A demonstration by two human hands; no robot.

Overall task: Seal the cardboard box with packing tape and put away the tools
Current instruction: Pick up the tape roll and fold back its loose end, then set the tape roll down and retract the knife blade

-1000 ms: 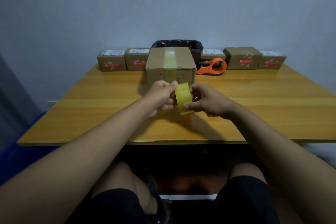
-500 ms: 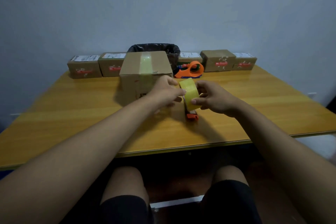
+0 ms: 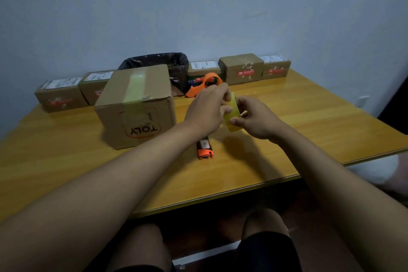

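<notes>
A cardboard box (image 3: 136, 106) printed "TOLY" stands on the yellow table (image 3: 309, 130), left of centre, with a strip of yellowish tape running over its top and down its front. Both hands hold a roll of yellow packing tape (image 3: 233, 115) in the air to the box's right. My left hand (image 3: 207, 108) grips the roll's left side and my right hand (image 3: 256, 117) pinches its right side. An orange and black utility knife (image 3: 205, 148) lies on the table under my left wrist. An orange tape dispenser (image 3: 205, 84) sits behind my hands.
Several small brown parcels (image 3: 241, 68) with labels line the table's back edge against the wall. A bin with a black bag (image 3: 159, 62) stands behind the big box. The table's front edge runs close to my knees.
The view has shifted, so the box now sits further left. Both hands have kept hold of the tape roll and moved slightly right and away, uncovering the knife beneath.
</notes>
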